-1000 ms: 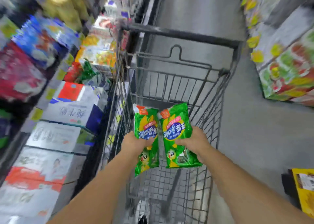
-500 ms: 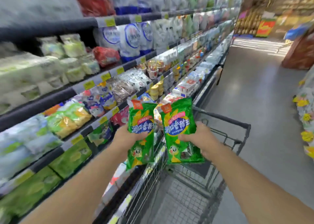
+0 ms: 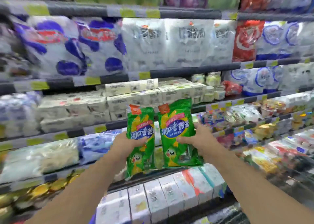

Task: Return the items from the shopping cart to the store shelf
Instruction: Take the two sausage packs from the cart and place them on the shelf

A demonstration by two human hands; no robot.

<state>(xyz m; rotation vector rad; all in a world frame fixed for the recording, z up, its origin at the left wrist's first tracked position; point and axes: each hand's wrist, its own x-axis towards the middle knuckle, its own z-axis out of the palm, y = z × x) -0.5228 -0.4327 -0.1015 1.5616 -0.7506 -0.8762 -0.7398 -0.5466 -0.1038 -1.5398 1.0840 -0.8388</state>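
Observation:
I hold two green snack bags upright, side by side, in front of the store shelf [image 3: 169, 74]. My left hand [image 3: 124, 144] grips the left green bag [image 3: 140, 121] at its middle. My right hand [image 3: 199, 138] grips the right green bag [image 3: 176, 120] from its right side. Both bags show yellow corn art and blue lettering. The bags hang a little in front of the middle shelf rows. The shopping cart is out of view.
The shelf rows hold big white-and-blue bags [image 3: 71, 45] above, pale boxed packs [image 3: 132, 98] behind the green bags, and white cartons [image 3: 161, 200] below. Small colourful packets [image 3: 265, 115] fill the right side. The picture is blurred by motion.
The view has swung left from the cart and aisle to face the shelf squarely. Both hands have carried the two green bags up from the cart toward the shelf.

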